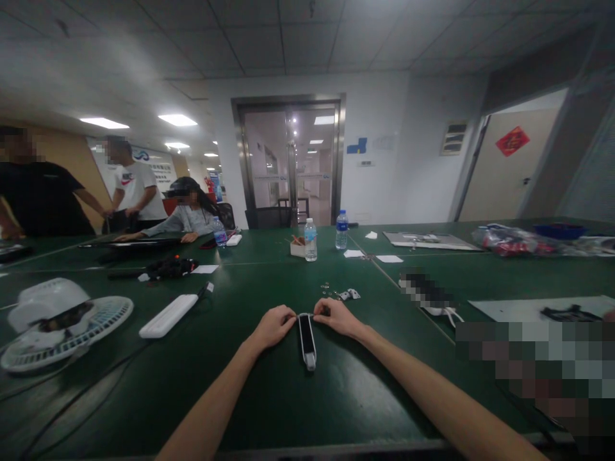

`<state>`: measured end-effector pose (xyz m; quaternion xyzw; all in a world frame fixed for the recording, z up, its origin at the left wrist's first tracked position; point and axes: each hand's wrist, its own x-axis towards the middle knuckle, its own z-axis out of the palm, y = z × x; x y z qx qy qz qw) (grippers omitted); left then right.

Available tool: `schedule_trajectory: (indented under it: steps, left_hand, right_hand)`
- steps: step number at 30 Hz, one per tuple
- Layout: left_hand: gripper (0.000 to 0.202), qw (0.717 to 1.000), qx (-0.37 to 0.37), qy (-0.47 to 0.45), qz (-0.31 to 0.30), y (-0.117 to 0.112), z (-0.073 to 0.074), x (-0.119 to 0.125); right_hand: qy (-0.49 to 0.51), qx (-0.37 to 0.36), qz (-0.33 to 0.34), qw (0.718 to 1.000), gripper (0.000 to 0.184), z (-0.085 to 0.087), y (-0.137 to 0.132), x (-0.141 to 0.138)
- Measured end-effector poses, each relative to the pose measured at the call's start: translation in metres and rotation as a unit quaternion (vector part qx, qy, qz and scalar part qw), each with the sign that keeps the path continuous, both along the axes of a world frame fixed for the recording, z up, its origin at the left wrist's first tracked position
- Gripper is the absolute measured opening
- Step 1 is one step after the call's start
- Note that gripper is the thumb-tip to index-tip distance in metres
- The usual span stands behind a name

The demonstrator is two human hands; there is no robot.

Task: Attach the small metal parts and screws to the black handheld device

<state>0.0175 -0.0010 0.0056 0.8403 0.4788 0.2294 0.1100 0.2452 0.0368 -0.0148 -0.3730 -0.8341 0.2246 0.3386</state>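
Observation:
A narrow device [306, 336] with a black top and a white rim lies lengthwise on the green table in front of me, its whitish near end pointing at me. My left hand [275, 325] is closed, with thumb and fingertips pinching at the far left corner of its rim. At the far right corner, my right hand [337, 317] is curled, its fingertips also pinching the rim. Just beyond my right hand lie several small metal pieces [327, 291] and a small crumpled white packet [350, 294].
Left of me are a white power strip [168, 315] and a white fan part [91, 326] with trailing cables. Water bottles [311, 240] and a small open box [298, 248] stand farther back. Another device [427, 294] and a person's blurred arm are at right. Several people are at far left.

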Motion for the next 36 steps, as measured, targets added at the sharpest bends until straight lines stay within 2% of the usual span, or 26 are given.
schedule_trajectory:
  steps: [9,15,20,25,27,32,36]
  left_hand:
    - [0.026,1.000,0.017,0.002,0.011,-0.004,-0.001,0.002]
    - [0.026,1.000,0.024,0.006,0.014,-0.004,-0.005,0.001]
    - [0.026,1.000,0.029,0.001,0.005,0.000,-0.007,-0.001]
    - [0.025,1.000,0.016,0.012,0.011,0.001,-0.004,-0.001]
    - [0.025,1.000,0.006,0.011,0.009,0.000,-0.002,0.000]
    - [0.025,1.000,-0.004,0.005,0.004,0.001,-0.001,-0.001]
    - [0.024,1.000,-0.004,0.011,0.002,0.001,-0.002,-0.002]
  right_hand:
    - [-0.038,0.070,0.007,0.997,0.011,0.001,-0.004,-0.002]
    - [-0.046,0.084,0.006,0.995,0.005,0.004,-0.006,-0.003]
    - [-0.073,0.091,0.007,0.993,0.007,0.004,-0.006,-0.007]
    - [-0.090,0.144,0.039,0.985,0.015,0.010,-0.003,-0.002]
    - [-0.109,0.160,-0.001,0.981,0.017,0.013,0.004,0.007]
    - [-0.193,0.143,-0.211,0.948,0.019,0.007,0.030,0.044]
    - [-0.232,0.088,-0.282,0.927,0.021,0.000,0.041,0.062]
